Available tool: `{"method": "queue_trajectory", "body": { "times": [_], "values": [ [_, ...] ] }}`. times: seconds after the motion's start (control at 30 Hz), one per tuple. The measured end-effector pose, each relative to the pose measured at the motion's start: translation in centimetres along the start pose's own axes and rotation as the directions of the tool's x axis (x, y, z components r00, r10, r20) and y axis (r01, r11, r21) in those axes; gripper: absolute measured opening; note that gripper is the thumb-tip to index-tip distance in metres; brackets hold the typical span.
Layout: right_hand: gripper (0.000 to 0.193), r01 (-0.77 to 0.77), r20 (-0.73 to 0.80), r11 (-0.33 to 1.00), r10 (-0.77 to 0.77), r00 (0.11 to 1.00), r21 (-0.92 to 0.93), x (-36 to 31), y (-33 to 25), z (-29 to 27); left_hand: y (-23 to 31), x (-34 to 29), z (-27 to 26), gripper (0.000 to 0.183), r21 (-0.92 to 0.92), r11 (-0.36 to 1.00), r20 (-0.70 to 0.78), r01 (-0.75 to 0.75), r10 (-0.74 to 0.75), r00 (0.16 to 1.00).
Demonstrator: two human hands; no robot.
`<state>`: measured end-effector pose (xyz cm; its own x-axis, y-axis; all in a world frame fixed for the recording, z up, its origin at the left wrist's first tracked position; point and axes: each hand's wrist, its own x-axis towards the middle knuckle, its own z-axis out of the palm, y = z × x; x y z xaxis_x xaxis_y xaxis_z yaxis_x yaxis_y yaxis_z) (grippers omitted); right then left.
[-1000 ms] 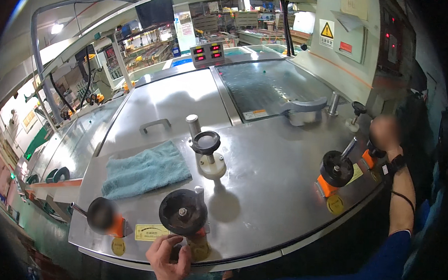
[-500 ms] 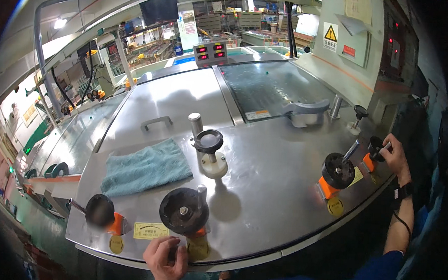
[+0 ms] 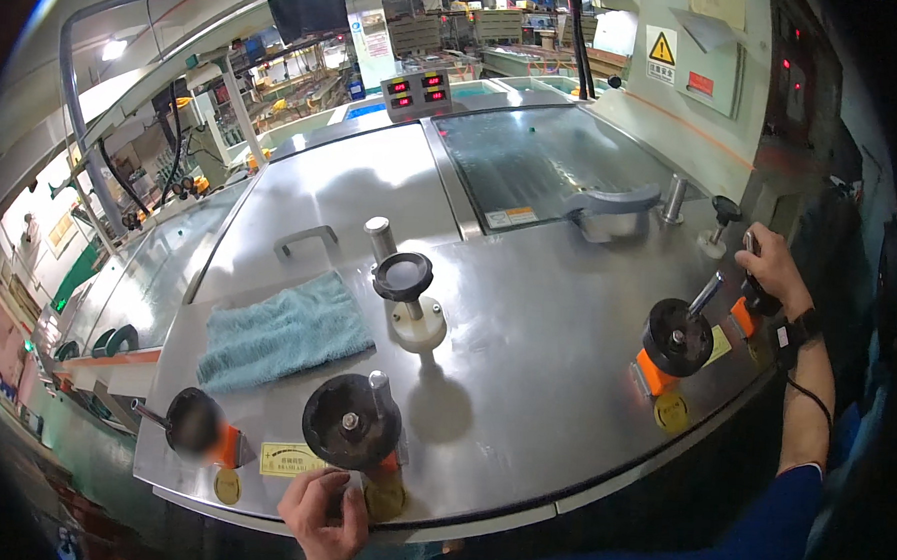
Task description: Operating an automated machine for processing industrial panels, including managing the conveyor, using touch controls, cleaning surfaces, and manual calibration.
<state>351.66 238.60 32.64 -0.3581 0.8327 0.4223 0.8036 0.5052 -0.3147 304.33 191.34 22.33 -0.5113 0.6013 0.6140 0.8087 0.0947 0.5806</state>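
Observation:
My right hand is closed round the metal crank handle of a small black handwheel at the far right. That wheel sits on an orange base and is partly covered by the hand. My left hand, fingers curled in, is at the machine's front edge, just below a larger black handwheel. What its fingers hold, if anything, I cannot make out. The larger wheel's upright handle is free of the hand. Both wheels are mounted on a steel machine top.
Another crank handwheel stands left of my right hand, and one at the far left. A teal cloth lies beside a black-topped knob. Behind are a lid handle, a grey curved piece and a red-digit display.
My right hand has moved up and slightly left, turning the small handwheel's crank handle with it. My left hand keeps its place by the larger wheel. The whole view has shifted slightly.

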Motion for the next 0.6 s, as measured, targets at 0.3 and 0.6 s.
{"method": "queue_trajectory", "body": {
  "times": [0.3, 0.6],
  "values": [
    [0.032, 0.219, -0.418, 0.975, -0.217, 0.882, -0.046, -4.0, -15.9, -3.3, -3.7, -1.0, -5.7, 0.018, -0.107, 0.993, -0.025, 0.040, -0.043, 0.999],
    [0.062, 0.533, 0.091, 0.608, -0.705, 0.703, 0.588, -7.5, -39.1, 5.0, -9.3, -0.3, -7.1, 0.017, 0.048, 0.998, -0.019, 0.035, -0.034, 0.999]
  ]
}}
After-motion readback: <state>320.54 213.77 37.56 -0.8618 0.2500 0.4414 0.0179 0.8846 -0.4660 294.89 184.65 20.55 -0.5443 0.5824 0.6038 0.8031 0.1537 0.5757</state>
